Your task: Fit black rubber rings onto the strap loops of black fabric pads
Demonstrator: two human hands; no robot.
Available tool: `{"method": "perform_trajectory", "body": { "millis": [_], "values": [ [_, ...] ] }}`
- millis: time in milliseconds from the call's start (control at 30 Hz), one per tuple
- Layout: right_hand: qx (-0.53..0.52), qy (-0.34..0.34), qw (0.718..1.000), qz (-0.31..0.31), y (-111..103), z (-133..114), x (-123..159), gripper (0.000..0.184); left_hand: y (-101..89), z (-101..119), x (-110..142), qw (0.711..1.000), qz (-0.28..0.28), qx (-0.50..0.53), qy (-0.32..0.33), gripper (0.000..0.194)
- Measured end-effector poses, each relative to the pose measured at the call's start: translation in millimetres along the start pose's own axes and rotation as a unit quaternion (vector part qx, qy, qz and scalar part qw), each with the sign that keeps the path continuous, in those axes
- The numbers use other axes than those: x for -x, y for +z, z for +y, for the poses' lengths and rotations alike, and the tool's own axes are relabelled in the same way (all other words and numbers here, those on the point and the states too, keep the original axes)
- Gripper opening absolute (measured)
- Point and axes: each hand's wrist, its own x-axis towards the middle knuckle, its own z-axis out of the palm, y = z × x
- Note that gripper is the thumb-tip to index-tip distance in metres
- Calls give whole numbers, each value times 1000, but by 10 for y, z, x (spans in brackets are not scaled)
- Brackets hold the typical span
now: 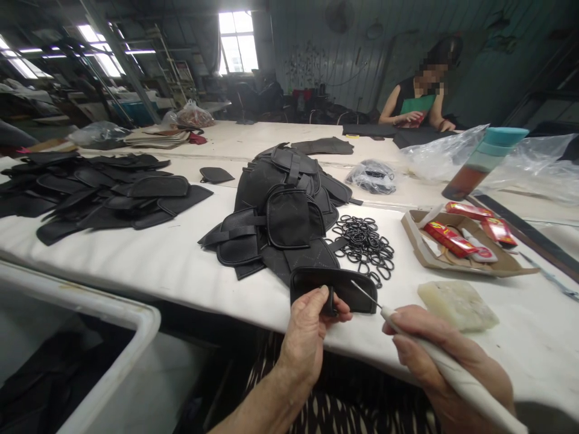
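Observation:
My left hand (304,325) pinches a short black strap (330,303) between thumb and fingers. That strap lies against a flat black piece with piped edging (311,278) at the table's front edge. In my right hand (434,355) is an awl (452,369), gripped by its thick pale handle. Its thin metal shaft points up and left across the black piece, with the tip to the right of the strap. Just behind lies a heap of black pouch pieces with straps (289,220). Beside them is a pile of black metal rings (364,241).
A pale waxy block (456,306) lies right of the rings. Behind it sits a cardboard tray (416,247) with red boxes. A bottle (484,163) leans farther back. More black pieces (99,187) lie left, above a white bin (136,313). A person (418,102) sits across the table.

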Motion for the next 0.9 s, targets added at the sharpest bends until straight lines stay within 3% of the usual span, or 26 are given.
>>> {"method": "perform_trajectory", "body": {
  "millis": [200,367,533,633,700,833,900],
  "values": [
    [-26,-14,999,25,132,-38,31,19,-16,-12,-23,1000,3,27,-12,22],
    [-9,-3,1000,19,94,-11,40,7,-9,-3,-53,997,19,67,-31,21],
    [30,-33,999,23,-33,60,75,11,-43,148,-29,990,30,100,-94,23],
    [99,-64,993,18,-146,126,91,11,-98,494,-48,986,38,116,-114,24],
    [127,-56,990,25,-200,167,96,9,-153,879,-131,991,41,106,-68,27],
    [87,-19,996,-4,-236,213,81,7,-341,1864,-475,989,57,62,124,29],
    [64,-5,998,-10,-235,223,61,8,-459,2266,-655,969,67,5,238,47]
  ]
}}
